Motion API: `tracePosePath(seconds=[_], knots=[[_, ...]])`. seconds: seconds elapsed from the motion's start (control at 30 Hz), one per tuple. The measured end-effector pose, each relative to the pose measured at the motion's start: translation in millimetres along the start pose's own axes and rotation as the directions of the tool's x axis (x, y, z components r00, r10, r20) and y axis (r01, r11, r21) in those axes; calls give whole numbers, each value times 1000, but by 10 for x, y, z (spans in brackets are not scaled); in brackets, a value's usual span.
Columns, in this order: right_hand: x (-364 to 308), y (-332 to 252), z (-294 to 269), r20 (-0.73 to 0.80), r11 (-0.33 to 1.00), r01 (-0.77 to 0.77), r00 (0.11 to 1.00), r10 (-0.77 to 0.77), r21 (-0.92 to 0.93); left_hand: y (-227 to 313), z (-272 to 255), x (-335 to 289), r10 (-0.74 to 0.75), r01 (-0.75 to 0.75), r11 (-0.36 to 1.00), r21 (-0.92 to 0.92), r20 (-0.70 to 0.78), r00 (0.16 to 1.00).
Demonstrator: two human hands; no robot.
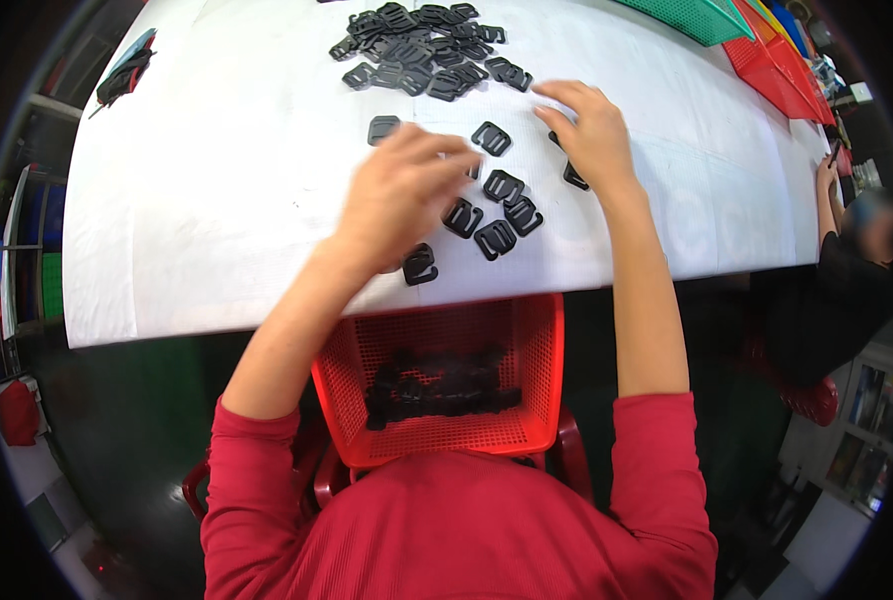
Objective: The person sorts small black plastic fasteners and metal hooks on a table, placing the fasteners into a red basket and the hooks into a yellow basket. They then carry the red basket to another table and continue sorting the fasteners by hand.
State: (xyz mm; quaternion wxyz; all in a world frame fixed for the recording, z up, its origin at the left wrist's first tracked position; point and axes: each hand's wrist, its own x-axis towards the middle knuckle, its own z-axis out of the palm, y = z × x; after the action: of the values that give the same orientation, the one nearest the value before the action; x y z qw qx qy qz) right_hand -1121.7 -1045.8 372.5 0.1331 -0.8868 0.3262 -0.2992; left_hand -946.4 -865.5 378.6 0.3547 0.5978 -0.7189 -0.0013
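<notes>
Centrally, the left hand point(398, 195) is hovering, fingers curled together, over black buckles point(493, 210) scattered mid-frame on the white counter point(216, 190); the right hand point(586, 125) is pressing spread fingers beside them, above the red basket point(436, 385).

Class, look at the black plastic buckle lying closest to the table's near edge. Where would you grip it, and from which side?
Pinch the black plastic buckle by its outer frame bars, coming from above and its right. It lies flat on the white table, so only the edges offer purchase, and the left hand crowds its left side.
</notes>
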Motion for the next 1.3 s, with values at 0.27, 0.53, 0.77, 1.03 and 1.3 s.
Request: tracePosePath(seconds=[0.27,0.53,0.77,1.03,1.3], knots=[[229,-48,153,109,974,-4,994,29,-226,139,445,164,10,-15,999,36,154,988],[-282,309,-210,-41,999,-15,999,17,34,-317,148,239,-126,127,992,-13,-268,955],[-405,-62,178,173,983,56,985,-25,-175,-796,67,-255,-246,245,945,218,-22,969],[-813,-820,369,244,969,217,939,-241,121,83,152,-720,-136,133,990,34,78,988],[-1482,-1165,-262,522,948,60,823,-225,313,602,-385,-1344,-144,256,908,-333,327,934]])
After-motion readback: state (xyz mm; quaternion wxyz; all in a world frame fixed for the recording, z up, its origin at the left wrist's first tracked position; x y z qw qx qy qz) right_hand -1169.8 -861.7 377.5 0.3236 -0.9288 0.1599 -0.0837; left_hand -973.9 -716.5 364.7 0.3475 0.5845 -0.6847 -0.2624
